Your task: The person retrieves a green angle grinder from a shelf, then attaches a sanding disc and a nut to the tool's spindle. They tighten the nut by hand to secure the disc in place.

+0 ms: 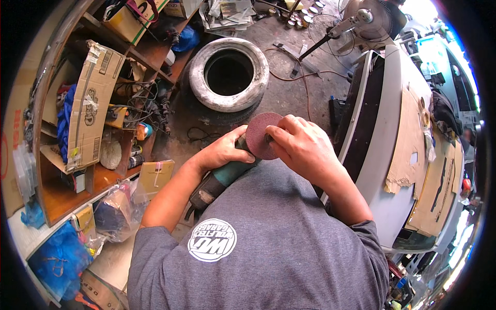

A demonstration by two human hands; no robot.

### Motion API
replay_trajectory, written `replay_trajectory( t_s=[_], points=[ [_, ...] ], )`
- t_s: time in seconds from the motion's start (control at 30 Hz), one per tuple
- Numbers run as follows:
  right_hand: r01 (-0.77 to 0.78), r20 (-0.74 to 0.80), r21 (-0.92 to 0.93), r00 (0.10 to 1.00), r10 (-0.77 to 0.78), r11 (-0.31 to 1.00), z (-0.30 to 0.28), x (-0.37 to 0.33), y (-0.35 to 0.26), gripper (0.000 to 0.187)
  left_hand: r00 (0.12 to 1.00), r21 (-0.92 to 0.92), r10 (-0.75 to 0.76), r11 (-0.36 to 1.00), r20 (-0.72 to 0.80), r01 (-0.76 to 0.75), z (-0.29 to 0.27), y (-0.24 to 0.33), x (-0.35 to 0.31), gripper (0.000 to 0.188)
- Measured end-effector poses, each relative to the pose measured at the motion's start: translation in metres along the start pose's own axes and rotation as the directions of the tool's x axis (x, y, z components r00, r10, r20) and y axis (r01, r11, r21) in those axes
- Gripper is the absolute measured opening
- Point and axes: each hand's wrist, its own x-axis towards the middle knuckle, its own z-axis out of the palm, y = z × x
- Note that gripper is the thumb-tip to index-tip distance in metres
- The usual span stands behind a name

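Observation:
A teal and black angle grinder (226, 174) lies against my shirt, its body slanting down to the left. On its head sits a round reddish-brown sanding disc (257, 140), its face turned up toward me. My left hand (223, 150) is closed around the grinder's head, thumb just under the disc's edge. With bent fingers my right hand (304, 145) pinches at the disc's middle, where a small dark nut (267, 138) partly shows. The fingers cover much of the disc's right side.
Stacked tires (195, 77) stand ahead on the dark floor. At left are a wooden shelf (124, 175) and a cardboard box (95, 106). A grey car panel (380, 129) rises close by my right arm, and a pedestal fan (369, 20) stands far right. An orange-brown cord (308, 95) crosses the floor.

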Motion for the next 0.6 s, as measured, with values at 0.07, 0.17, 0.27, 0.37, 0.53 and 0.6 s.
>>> replay_trajectory(
  t_s=[0.07,0.17,0.27,0.37,0.53,0.6],
  points=[
    [0.004,-0.018,0.005,1.0,-0.004,1.0,0.0003,-0.0002,-0.0006,0.027,1.0,-0.009,-0.002,1.0,-0.002,0.002,0.0,-0.0011,-0.0003,0.084],
    [0.001,-0.021,0.004,1.0,-0.001,1.0,0.0017,-0.0007,-0.0008,0.027,1.0,-0.006,0.008,1.0,-0.006,-0.008,0.0007,-0.0002,-0.0017,0.084],
    [0.007,-0.03,0.008,1.0,-0.006,1.0,0.0007,-0.0024,-0.0012,0.029,1.0,-0.005,0.009,1.0,-0.007,-0.009,0.0007,0.0005,-0.003,0.084],
    [0.004,-0.039,0.017,0.999,-0.003,1.0,0.0038,-0.0038,-0.0005,0.032,1.0,-0.004,0.014,1.0,-0.007,-0.014,0.0007,-0.0013,-0.0031,0.084],
    [-0.03,-0.034,-0.002,0.999,0.029,1.0,0.0025,-0.003,-0.0008,0.036,1.0,0.004,0.013,1.0,-0.003,-0.013,0.0015,-0.0005,-0.0031,0.085],
    [-0.031,-0.091,0.001,0.995,0.031,1.0,0.0005,-0.0021,-0.004,0.036,1.0,-0.004,0.017,1.0,0.003,-0.017,0.0016,0.0007,-0.0033,0.086]
  ],
)
